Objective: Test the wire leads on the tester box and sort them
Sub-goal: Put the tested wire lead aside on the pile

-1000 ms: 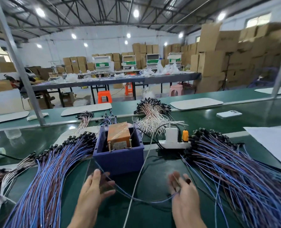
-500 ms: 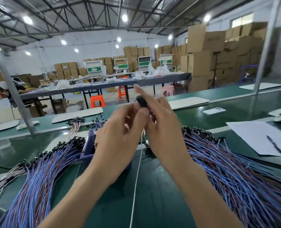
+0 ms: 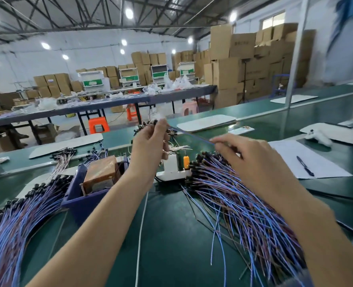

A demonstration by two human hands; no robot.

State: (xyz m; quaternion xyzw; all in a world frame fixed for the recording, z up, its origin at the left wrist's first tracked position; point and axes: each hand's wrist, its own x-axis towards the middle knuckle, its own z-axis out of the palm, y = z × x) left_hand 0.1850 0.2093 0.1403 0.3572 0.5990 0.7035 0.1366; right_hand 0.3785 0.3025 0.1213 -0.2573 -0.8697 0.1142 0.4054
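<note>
Pinching 1 wire lead point(image 3: 192, 136) between left hand point(image 3: 148, 146) and right hand point(image 3: 252, 160) — blue bin point(image 3: 78, 201) holds tester box point(image 3: 102, 172).

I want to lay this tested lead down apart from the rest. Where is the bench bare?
Bare green mat lies between the blue tester box and the right lead pile, crossed only by a white cord. The left lead pile is crowded too.
</note>
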